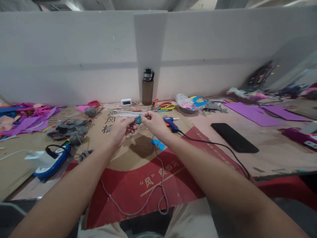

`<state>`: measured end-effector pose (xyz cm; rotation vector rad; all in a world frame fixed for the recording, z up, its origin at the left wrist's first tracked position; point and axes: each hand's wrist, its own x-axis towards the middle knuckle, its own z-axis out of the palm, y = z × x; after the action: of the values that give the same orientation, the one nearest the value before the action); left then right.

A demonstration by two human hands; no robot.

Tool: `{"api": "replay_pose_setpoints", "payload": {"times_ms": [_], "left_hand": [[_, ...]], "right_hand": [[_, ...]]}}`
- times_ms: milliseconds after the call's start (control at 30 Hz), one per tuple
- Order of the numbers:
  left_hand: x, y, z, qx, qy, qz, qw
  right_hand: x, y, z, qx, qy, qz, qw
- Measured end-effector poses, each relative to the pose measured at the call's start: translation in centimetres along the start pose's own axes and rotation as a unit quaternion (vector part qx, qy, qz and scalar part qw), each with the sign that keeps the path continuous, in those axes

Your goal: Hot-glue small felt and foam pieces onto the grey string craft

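Over the cardboard sheet, my left hand and my right hand come close together, fingers pinched. Between their fingertips is a small teal piece, which both hands appear to grip; its exact kind is too small to make out. Grey yarn trails from below my right hand across the cardboard in loose curves. A bright blue cut piece lies along the yarn, beneath my right wrist. Just beyond my right wrist rests a blue glue gun, partly hidden by the forearm.
The red and tan cardboard covers the table before me. Behind stand a dark bottle, a small white clock and scissors. Grey yarn balls and a blue power strip lie left; a black phone and purple sheets right.
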<state>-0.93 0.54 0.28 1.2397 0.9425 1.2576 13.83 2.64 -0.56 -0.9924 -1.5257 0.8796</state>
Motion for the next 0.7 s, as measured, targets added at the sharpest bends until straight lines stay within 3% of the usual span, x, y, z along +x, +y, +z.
{"api": "replay_pose_setpoints", "payload": {"times_ms": [167,700], "left_hand": [[-0.1,0.0,-0.1,0.044,0.025,0.010,0.999],[0.2,-0.7,-0.3,0.122,0.027,0.052,0.991]], "right_hand": [[0.3,0.4,0.2,0.006,-0.015,-0.002,1.000],[-0.9,-0.6,0.6,-0.022,-0.036,-0.008,0.999]]}}
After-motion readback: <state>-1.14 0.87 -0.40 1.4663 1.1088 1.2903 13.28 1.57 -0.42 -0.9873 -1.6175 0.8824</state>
